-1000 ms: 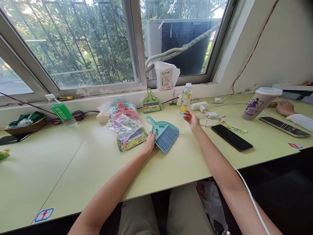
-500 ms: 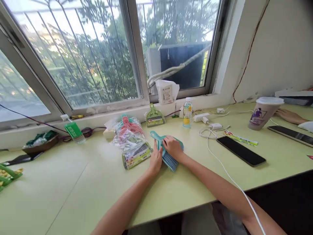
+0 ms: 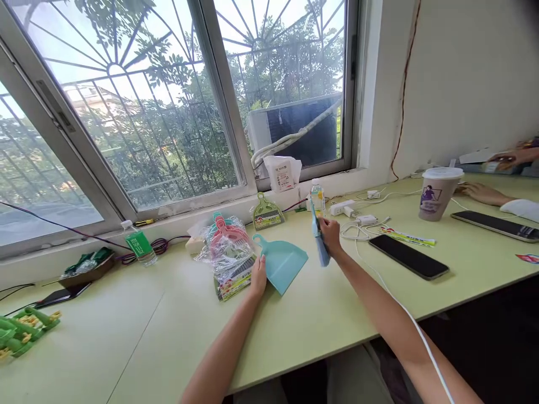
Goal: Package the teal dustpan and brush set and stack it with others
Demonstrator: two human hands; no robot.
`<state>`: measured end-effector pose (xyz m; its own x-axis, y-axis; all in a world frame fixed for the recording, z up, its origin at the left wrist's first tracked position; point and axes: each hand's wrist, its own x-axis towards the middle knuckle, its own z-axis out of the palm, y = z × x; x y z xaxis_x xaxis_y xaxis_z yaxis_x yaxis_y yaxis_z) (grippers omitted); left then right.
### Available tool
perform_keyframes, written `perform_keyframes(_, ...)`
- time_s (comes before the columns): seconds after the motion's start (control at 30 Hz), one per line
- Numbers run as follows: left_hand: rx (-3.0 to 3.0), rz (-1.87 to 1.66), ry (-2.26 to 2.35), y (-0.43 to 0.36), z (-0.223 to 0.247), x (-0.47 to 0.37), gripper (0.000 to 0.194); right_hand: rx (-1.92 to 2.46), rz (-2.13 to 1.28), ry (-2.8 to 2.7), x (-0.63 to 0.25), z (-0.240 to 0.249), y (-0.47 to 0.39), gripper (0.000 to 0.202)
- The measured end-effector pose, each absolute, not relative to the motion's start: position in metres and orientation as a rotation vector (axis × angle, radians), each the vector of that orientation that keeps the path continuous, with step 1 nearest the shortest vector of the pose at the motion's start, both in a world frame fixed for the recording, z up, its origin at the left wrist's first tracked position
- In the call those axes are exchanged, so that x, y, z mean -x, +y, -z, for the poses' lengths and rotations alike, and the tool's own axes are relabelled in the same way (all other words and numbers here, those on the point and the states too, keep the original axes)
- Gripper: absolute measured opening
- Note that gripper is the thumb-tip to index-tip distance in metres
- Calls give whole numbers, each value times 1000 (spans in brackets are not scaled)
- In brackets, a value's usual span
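Right hand closed around small blue brush, lifted clear of table, brush edge-on to camera, handle up, bristles down. Left hand open, fingers flat, pressing near edge of teal dustpan; dustpan lying flat on table, handle pointing away toward window, wide lip toward the body. Brush well apart from dustpan, to its right and above. Just left of dustpan, touching or nearly so: heap of packaged brush-and-pan sets in clear plastic, pink handle on top, green label at near end. Behind, near sill: green dustpan set leaning upright, small bottle with yellow label close behind the raised brush. Right of right hand: white chargers and coiled cable, black phone face up, thin printed strip between phone and cable. Farther right: lidded paper cup, second phone, another person's hand resting on table. Far left: green-labelled bottle lying tilted, green plastic parts at table edge. White paper bag on sill.
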<state>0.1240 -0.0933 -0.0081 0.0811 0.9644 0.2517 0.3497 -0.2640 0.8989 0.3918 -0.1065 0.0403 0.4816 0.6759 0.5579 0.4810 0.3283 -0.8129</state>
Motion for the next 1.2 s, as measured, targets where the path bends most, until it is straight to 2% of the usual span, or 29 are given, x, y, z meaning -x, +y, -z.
perform_keyframes(0.07,-1835,-1081,1418,-98,5,-122,38,1695,84,-1076,-411,-35,-106,45)
perform_keyframes(0.13,-2013,-941,1536,-104,0,-124,37,1990,167,-1103,-421,-24,-106,41)
perform_keyframes(0.27,-2245,-770,1677,-116,-6,-129,40,2178,162,-1323,-426,-2,-104,33)
perform_keyframes(0.4,-2321,-810,1648,-123,-6,-129,40,2138,206,-1454,-433,-1,-101,24)
perform_keyframes(0.5,-2337,-851,1631,-128,-8,-129,40,2202,87,-1538,-440,-6,-99,28)
perform_keyframes(0.63,-2509,-885,1504,-134,-10,-130,36,2261,17,-1598,-435,-6,-97,24)
perform_keyframes(0.77,-2838,-685,1269,-135,-8,-133,32,2230,83,-1596,-430,-5,-99,19)
perform_keyframes(0.87,-2846,-569,1238,-136,-5,-138,35,2195,85,-1424,-442,-10,-102,25)
perform_keyframes(1.0,-2774,-579,1381,-138,-6,-142,34,1969,-146,-1369,-453,-22,-102,32)
perform_keyframes(1.13,-2790,-573,980,-142,-9,-141,33,1697,-270,-1783,-418,-24,-101,26)
perform_keyframes(1.2,-2808,-562,714,-146,-10,-142,35,1632,-227,-2049,-389,-21,-103,20)
